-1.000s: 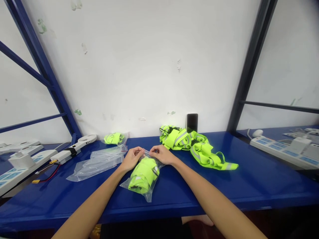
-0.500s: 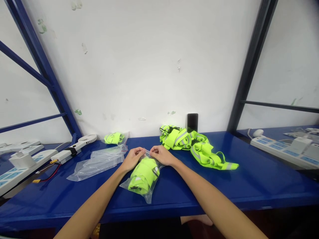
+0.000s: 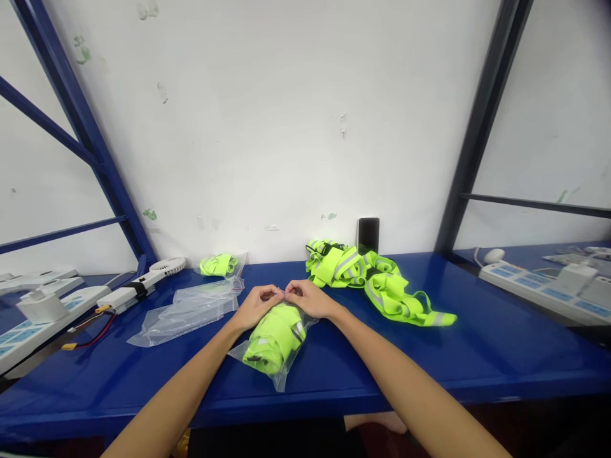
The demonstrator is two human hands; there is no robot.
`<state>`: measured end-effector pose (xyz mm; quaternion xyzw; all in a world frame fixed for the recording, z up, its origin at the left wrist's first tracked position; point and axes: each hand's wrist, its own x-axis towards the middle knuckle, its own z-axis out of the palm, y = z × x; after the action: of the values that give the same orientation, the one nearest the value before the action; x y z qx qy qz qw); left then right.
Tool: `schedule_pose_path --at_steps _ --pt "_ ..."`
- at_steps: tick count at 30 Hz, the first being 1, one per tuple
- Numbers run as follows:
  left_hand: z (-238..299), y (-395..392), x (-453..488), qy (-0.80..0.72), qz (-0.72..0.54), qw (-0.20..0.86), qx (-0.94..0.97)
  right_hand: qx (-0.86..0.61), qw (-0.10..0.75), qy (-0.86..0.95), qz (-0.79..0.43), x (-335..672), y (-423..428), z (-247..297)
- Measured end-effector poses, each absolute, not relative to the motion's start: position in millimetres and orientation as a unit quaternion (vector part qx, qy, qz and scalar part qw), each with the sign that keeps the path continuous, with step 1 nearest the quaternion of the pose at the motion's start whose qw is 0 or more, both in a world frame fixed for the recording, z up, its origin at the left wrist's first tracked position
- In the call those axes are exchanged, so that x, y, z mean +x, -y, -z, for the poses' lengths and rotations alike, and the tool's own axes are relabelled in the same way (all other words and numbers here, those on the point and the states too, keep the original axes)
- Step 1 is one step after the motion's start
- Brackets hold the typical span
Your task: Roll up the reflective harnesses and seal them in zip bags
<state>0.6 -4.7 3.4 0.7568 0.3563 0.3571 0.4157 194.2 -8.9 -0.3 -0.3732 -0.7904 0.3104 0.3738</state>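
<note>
In the head view, a clear zip-lock bag (image 3: 280,380) lies on the blue table, its top edge away from me. Inside it is a bundled neon-yellow reflective strap (image 3: 272,340) with grey bands. My left hand (image 3: 259,304) pinches the bag's top edge between thumb and fingers. Right beside it, my right hand (image 3: 309,299) pinches the same edge, the two hands almost touching. The fingers hide most of the bag's seal.
Flat clear bags (image 3: 186,312) lie to the left, behind them a bagged yellow bundle (image 3: 218,264). Loose reflective straps (image 3: 341,264) are piled at the back right, near a phone (image 3: 368,235) against the wall. A small white fan (image 3: 167,266) and power strips (image 3: 534,287) flank the table.
My hands have drawn closer together along the bag's top edge, the left one shifting right. The bagged bundle has moved slightly left and towards me.
</note>
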Motion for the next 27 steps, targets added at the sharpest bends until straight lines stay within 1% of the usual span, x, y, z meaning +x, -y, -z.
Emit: schedule_pose_path --at_steps 6,10,14,18,21,27 --pt "-4.1 6.3 1.2 -0.347 -0.361 0.416 0.759 -0.390 0.348 0.796 -0.305 192.1 9.7 1.7" --pt "-0.7 2.5 -0.3 -0.355 -0.372 0.438 0.738 -0.397 0.349 0.794 -0.299 190.2 10.8 0.6" --pt "3.4 -3.2 -3.1 -0.367 -0.410 0.466 0.692 -0.400 0.339 0.790 -0.318 192.8 10.2 -2.5" --pt "6.0 -5.9 -5.0 -0.373 -0.415 0.484 0.675 -0.380 0.333 0.787 -0.355 200.6 8.1 -3.0" --pt "9.1 -7.9 -6.4 -0.374 -0.417 0.482 0.674 -0.372 0.322 0.785 -0.377 208.4 9.1 -3.5" --pt "11.6 -9.7 -7.6 -0.378 -0.429 0.477 0.667 -0.375 0.310 0.790 -0.373 228.3 19.4 -3.8"
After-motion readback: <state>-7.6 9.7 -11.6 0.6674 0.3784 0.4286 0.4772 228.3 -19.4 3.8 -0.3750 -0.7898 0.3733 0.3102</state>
